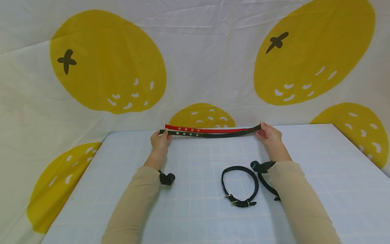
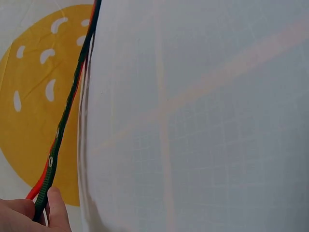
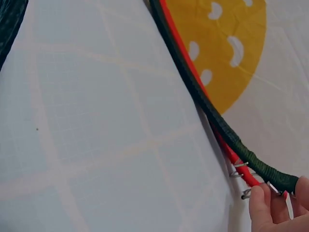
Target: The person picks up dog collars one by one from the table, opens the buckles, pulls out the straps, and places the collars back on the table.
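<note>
Two collars are stretched side by side between my hands at the table's far edge, a red collar [image 1: 186, 129] behind a dark green collar [image 1: 213, 135]. My left hand [image 1: 160, 140] pinches their eyelet ends between thumb and fingers. At the other end, my right hand [image 1: 271, 136] grips the buckle ends, and metal buckle parts [image 3: 240, 165] show beside its fingers in the right wrist view. The green collar's end [image 3: 280, 180] bends into that hand. Toward the left hand, metal-rimmed holes [image 2: 50, 162] line the green collar.
A black collar [image 1: 242, 203] lies buckled into a ring on the pale checked table [image 1: 195, 220]. Beside it, another black loop [image 1: 267, 184] is partly hidden by the right sleeve [image 1: 301, 196]. A white cloth [image 1: 210, 67] with yellow fruit prints hangs behind the table.
</note>
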`<state>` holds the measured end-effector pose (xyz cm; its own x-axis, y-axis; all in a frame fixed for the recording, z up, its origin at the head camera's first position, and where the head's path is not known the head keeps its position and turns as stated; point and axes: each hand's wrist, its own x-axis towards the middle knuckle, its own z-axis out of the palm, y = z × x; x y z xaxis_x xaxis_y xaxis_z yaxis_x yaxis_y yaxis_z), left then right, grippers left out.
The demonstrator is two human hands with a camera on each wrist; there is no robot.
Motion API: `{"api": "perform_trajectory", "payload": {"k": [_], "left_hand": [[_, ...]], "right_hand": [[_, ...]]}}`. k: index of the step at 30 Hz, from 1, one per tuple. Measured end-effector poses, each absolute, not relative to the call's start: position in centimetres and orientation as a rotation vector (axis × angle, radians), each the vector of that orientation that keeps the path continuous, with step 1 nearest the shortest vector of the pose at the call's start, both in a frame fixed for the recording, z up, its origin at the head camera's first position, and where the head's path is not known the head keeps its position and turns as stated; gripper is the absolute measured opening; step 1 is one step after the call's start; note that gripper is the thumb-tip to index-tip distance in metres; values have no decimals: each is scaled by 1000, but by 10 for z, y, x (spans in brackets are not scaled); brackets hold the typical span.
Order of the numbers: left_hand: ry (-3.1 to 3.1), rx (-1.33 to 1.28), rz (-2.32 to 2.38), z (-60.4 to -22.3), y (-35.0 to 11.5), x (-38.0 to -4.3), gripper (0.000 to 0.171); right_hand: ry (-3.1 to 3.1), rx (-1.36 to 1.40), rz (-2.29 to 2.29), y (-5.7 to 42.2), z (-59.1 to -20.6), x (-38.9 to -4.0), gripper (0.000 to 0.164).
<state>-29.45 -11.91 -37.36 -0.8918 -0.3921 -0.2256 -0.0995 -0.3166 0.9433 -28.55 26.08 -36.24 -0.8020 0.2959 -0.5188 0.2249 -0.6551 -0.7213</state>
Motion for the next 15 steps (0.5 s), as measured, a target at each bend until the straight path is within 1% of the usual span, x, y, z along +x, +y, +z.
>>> {"api": "perform_trajectory", "payload": {"k": [1,2,4,5,7,8,9,11,12,14,15], "left_hand": [[-1721,640,-2321,-375,-120,-296,29],[-1683,590,-2344,-386,-124,-302,27],[-1686,589,-2356,-403,-130,-316,29],[-1668,572,-2368,-422,-136,-332,28],[-1664,563,-2389,-472,-154,-377,28],[-1653,557,-2388,-475,-156,-379,22],[-1711,620,-2372,-465,-154,-372,26],[-1744,628,-2365,-457,-153,-364,25],[-1762,631,-2391,-442,-150,-351,27],[-1790,592,-2403,-420,-146,-328,24],[-1815,574,-2419,-431,-151,-338,29]], "right_hand": [[-1293,-990,2638,261,-363,-285,53],[-1296,-999,2634,262,-363,-286,53],[-1293,-1017,2630,262,-363,-285,51],[-1275,-1030,2631,263,-363,-285,50],[-1252,-1065,2624,263,-363,-286,37],[-1245,-1086,2617,264,-364,-287,36],[-1234,-1112,2607,264,-364,-288,36],[-1215,-1153,2588,265,-365,-289,36],[-1218,-1171,2576,266,-365,-290,37],[-1223,-1198,2562,268,-366,-290,49],[-1209,-1201,2567,269,-365,-289,51]]}}
